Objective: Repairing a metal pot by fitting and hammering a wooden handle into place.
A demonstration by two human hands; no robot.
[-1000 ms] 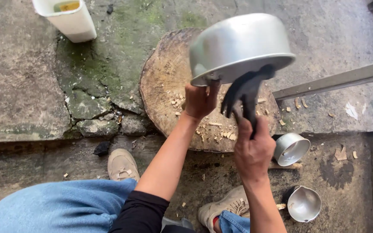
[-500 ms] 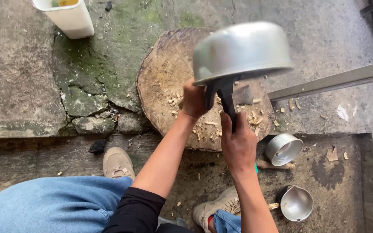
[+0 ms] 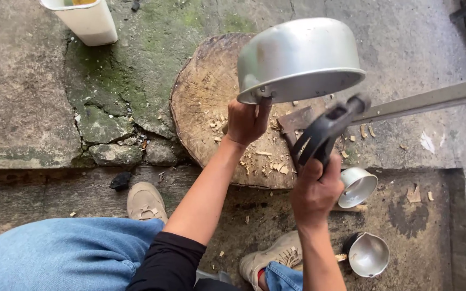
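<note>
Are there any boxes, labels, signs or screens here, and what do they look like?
No labels, signs or screens show.
White container: top left on the concrete, open-topped, rectangular with rounded corners, plain white walls, something yellowish inside; the only package-like thing.

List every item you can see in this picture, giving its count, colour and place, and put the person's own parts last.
large pot: 1, silver, held tilted above the stump
black handle: 1, black, in the right hand below the pot's rim
wooden stump: 1, brown, centre, strewn with chips
small pots: 2, silver, on the ground lower right
white container: 1, top left
metal bar: 1, grey, right
shoes: 2, beige
left hand: grips the pot's rim
right hand: holds the handle
</note>
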